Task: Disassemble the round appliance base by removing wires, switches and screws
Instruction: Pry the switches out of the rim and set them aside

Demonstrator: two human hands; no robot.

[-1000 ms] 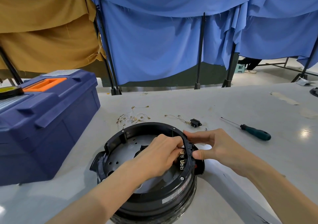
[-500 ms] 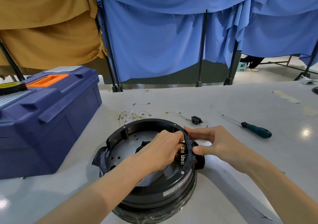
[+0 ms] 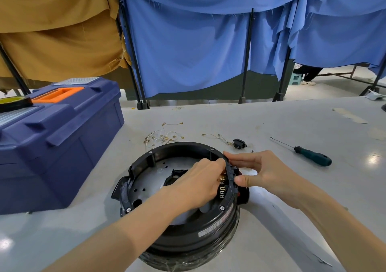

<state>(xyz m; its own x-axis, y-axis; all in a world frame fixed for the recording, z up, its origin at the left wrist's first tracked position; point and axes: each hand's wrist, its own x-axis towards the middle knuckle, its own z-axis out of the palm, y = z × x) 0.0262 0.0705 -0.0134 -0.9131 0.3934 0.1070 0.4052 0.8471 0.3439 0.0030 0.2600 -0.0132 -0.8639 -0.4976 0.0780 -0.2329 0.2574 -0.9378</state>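
Round appliance base (image 3: 196, 238) is sitting open side up on the grey table (image 3: 292, 125), near edge, just right of the blue toolbox (image 3: 60, 146). Inside the shell, a perforated metal plate (image 3: 150, 180) is showing, with a black part (image 3: 177, 172) at its centre. A row of brass terminals (image 3: 221, 190) is standing against the inner right rim.

Left hand (image 3: 200, 180) is reaching inside, fingers curled at those terminals. Fingertips hidden, so can't tell what it's pinching. Right hand (image 3: 263, 171) is gripping the rim from outside, forefinger over the top edge and thumb pressing the outer wall.

The toolbox is sitting lid down, contents hidden, with a yellow-and-black item (image 3: 14, 102) lying on the lid.

Lying loose beyond the base are a wire bundle (image 3: 165, 137), a single wire (image 3: 217, 137), a black socket (image 3: 239, 143) and, further right, a green-handled screwdriver (image 3: 311, 156).
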